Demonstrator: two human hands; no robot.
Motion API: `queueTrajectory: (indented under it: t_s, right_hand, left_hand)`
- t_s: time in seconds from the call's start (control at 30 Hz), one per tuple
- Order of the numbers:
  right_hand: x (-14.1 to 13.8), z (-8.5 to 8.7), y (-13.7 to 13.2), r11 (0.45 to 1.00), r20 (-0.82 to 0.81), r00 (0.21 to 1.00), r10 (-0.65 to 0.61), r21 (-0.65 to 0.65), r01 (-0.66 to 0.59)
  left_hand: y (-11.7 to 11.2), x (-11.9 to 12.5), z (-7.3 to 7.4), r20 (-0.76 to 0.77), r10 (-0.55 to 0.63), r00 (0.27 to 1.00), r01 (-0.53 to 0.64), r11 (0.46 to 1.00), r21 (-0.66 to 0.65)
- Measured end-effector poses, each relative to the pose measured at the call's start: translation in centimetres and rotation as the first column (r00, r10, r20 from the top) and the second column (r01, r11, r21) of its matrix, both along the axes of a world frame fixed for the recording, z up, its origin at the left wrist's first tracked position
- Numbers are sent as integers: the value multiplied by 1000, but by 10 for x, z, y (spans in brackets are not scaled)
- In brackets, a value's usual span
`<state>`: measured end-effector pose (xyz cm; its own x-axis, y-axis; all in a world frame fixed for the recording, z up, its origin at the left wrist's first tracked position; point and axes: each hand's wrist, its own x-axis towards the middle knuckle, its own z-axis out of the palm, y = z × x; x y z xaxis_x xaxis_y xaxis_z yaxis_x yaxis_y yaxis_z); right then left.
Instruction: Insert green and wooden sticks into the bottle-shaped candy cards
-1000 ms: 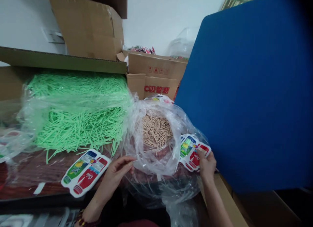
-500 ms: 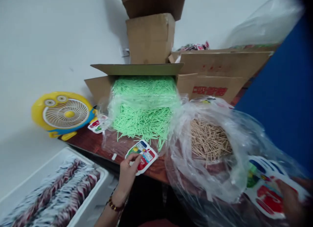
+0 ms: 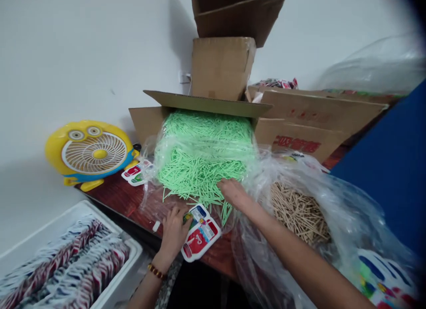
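Observation:
My left hand (image 3: pixel 175 231) is at the left edge of a flat printed card (image 3: pixel 203 240), its thumb over the card and its fingers bent around that edge. The card has a white border with red, blue and green panels and lies on the table's front edge. My right hand (image 3: pixel 233 192) reaches into the heap of thin green sticks (image 3: pixel 199 169), its fingers drawn together and touching them. What the fingertips hold is hidden. The green sticks spill from a plastic-lined cardboard box (image 3: pixel 206 104).
Brown sticks (image 3: pixel 299 211) fill a clear plastic bag (image 3: pixel 353 202) at the right. More printed cards (image 3: pixel 386 278) lie at the lower right. A yellow fan (image 3: pixel 100 153) stands at the left, above a white foam box (image 3: pixel 133 251) packed with printed pieces. Cardboard boxes (image 3: pixel 221 65) are stacked behind.
My right hand has left the cards at the lower right and moved across to the green sticks. My left hand stays at the card on the table's edge. The camera view has shifted slightly.

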<state>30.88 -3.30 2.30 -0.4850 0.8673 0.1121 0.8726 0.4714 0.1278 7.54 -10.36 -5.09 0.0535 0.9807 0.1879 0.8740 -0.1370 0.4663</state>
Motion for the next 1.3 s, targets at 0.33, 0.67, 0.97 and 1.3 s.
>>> queueTrajectory:
  t_s: [0.33, 0.67, 0.97, 1.3]
  right_hand:
    - [26, -32, 43, 999, 196, 980, 41, -6, -41]
    - [33, -42, 55, 999, 85, 995, 52, -19, -50]
    - [23, -40, 61, 994, -162, 987, -17, -108, -1]
    - [12, -30, 55, 962, -639, 753, -156, -272, -32]
  left_hand:
    - [15, 0, 2, -5, -69, 998, 69, 997, -21]
    - [21, -1, -1, 142, -61, 988, 64, 998, -16]
    - [31, -15, 4, 280, -130, 951, 140, 990, -16]
    - [24, -22, 7, 685, 2, 729, 116, 985, -127]
